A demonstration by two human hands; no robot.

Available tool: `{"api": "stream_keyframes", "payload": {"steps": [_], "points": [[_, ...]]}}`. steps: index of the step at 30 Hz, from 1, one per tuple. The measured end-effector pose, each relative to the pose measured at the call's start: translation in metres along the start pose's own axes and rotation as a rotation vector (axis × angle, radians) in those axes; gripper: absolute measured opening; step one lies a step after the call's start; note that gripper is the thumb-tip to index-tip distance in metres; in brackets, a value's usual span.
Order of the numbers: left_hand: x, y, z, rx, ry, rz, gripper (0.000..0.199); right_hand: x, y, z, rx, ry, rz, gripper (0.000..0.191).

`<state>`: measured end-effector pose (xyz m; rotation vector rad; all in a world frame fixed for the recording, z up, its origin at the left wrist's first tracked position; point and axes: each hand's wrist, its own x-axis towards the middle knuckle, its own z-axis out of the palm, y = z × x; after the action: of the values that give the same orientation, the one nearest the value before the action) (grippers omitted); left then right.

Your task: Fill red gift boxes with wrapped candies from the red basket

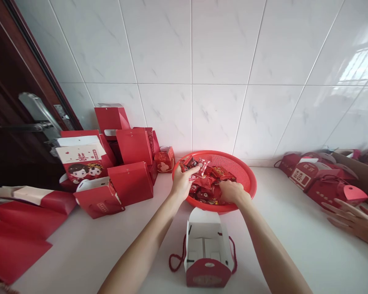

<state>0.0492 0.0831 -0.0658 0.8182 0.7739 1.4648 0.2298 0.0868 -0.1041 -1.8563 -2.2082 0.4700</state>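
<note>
A red plastic basket (247, 179) holds a heap of red-wrapped candies (206, 181). My left hand (182, 179) is at the basket's left side, closed on several wrapped candies, with the thumb over them. My right hand (231, 192) reaches down into the right part of the heap; its fingertips are hidden among the wrappers. In front of the basket, between my forearms, an open red box (208, 273) with a white inside and dark red cord handles stands on the white table; no candy shows inside it.
Red gift boxes (131, 183) crowd the left side, some folded flat at the near left edge (21, 228). More red boxes (319, 179) stand at right, where another person's hand (352, 220) reaches in. A tiled wall (217, 114) rises behind; a door handle (39, 118) is at left.
</note>
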Motion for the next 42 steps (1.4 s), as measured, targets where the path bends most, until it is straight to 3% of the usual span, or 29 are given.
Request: {"api": "stream_keyframes", "payload": {"steps": [4,7,9,11,12,15,20,25,32,42], "points": [[0.001,-0.001,0.000,-0.006,0.012,0.003,0.037,-0.008,-0.015,-0.014,0.059,-0.007,-0.120,0.011],[0.002,-0.003,-0.001,-0.010,-0.003,0.033,0.035,-0.013,-0.033,-0.019,0.204,-0.025,-0.347,0.036],[0.003,-0.004,-0.002,-0.012,-0.032,0.067,0.035,-0.014,-0.041,-0.019,0.265,-0.021,-0.414,0.032],[0.003,-0.005,-0.003,-0.011,-0.059,0.087,0.037,-0.015,-0.044,-0.019,0.313,0.013,-0.378,0.011],[0.003,-0.005,-0.003,-0.008,-0.075,0.087,0.038,-0.015,-0.044,-0.019,0.361,0.034,-0.362,0.010],[0.002,-0.005,-0.004,0.016,-0.121,0.068,0.039,-0.017,-0.043,-0.024,0.578,0.088,-0.364,0.027],[-0.002,-0.003,-0.004,0.058,-0.139,0.076,0.036,-0.019,-0.045,-0.031,0.797,0.240,-0.247,0.047],[-0.009,0.005,0.000,0.036,-0.207,-0.012,0.035,-0.026,-0.048,-0.040,0.947,0.275,-0.340,0.041],[-0.015,0.014,0.001,0.113,-0.251,0.012,0.039,-0.040,-0.043,-0.058,1.136,0.337,-0.225,0.023],[-0.022,0.020,0.007,0.055,-0.228,0.070,0.038,-0.048,-0.050,-0.058,1.213,0.153,-0.222,0.023]]}}
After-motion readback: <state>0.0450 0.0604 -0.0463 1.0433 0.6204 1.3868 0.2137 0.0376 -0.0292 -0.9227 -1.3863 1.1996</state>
